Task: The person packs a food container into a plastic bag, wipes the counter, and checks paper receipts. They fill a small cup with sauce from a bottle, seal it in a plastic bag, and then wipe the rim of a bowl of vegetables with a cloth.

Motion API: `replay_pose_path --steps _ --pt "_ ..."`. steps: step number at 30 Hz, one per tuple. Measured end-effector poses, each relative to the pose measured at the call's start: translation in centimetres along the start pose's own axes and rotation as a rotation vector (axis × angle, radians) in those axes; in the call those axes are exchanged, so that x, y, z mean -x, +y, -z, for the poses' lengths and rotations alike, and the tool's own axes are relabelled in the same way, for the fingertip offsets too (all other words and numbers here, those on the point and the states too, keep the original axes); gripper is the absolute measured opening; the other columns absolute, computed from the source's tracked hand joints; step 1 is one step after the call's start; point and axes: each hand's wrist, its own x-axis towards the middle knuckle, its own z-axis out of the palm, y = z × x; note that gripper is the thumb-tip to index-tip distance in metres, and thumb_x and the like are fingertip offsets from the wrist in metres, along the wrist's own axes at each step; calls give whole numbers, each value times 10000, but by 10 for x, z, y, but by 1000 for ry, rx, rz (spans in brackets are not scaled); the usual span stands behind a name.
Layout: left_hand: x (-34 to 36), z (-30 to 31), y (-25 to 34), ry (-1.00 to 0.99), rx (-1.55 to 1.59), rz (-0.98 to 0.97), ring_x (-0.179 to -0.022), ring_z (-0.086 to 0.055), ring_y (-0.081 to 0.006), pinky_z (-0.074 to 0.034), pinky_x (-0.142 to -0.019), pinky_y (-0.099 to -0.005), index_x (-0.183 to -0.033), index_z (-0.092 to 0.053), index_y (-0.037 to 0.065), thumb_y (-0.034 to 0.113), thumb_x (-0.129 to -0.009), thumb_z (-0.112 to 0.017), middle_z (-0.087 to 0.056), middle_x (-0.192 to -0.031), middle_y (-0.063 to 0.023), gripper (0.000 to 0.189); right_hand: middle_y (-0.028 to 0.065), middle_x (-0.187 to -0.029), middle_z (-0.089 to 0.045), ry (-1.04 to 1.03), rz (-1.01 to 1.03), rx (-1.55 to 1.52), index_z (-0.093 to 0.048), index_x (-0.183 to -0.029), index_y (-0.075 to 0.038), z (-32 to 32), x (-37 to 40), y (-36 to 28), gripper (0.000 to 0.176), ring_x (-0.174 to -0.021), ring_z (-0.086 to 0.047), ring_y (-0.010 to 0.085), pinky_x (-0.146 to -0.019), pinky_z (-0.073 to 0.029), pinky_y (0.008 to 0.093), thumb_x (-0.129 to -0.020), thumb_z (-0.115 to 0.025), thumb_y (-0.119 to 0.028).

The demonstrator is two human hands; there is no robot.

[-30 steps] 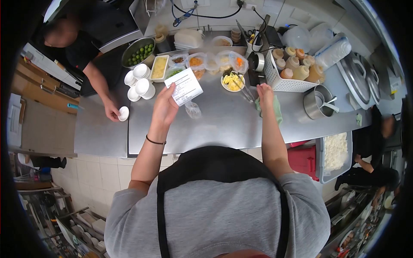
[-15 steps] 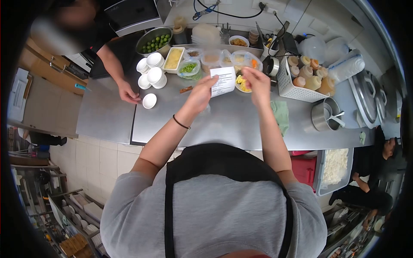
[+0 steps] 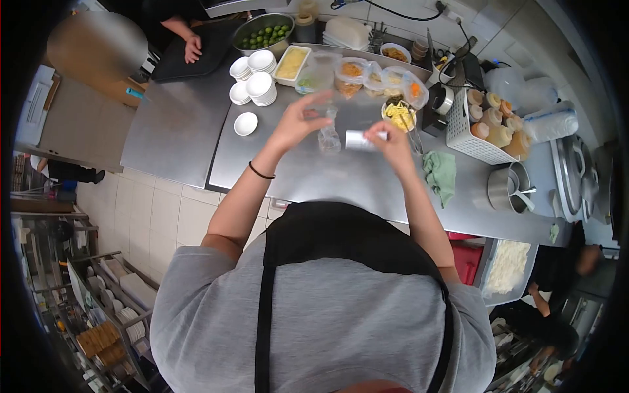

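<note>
Left hand [image 3: 296,123]: fingers half spread, tips pinching a clear, crinkled plastic bag [image 3: 328,136] over mid-counter [image 3: 177,131], brushed steel. Right hand [image 3: 392,141]: closed round a rolled white paper slip [image 3: 357,139]. Far edge: round metal bowl [image 3: 237,29], limes [image 3: 265,34] inside.

Your slip [image 3: 357,139] is white paper curled into a short roll, lying sideways above the counter [image 3: 327,180]. Your bag [image 3: 329,137], small, clear and crumpled, hangs upright just left of it.
</note>
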Motion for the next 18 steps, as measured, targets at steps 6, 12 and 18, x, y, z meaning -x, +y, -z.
replay_pose_path --steps 6,12,18 --pt "1 -23 -66 98 -57 -7 -977 -525 -184 -443 -780 -291 -1243 -446 68 67 -670 -689 -569 -1079 -81 623 4 -770 -584 -316 -201 180 -591 -733 -61 -40 10 27 77 -731 -524 76 -653 -405 205 -725 -668 -69" --pt "-24 -21 -73 134 386 237 -801 -573 -106 -446 -739 -228 -1214 -465 38 -26 -731 -577 -620 -878 -34 499 52 -892 -598 8 -5 -330 -572 -782 -33 -71 -39 51 96 -759 -548 97 -645 -440 221 -750 -659 -60" --pt "-25 -11 -74 119 463 302 -775 -569 -110 -449 -705 -240 -1172 -492 25 14 -769 -570 -611 -850 -46 410 29 -799 -596 159 -59 -445 -578 -828 -49 -83 -49 56 148 -732 -547 107 -653 -431 240 -716 -675 -59"
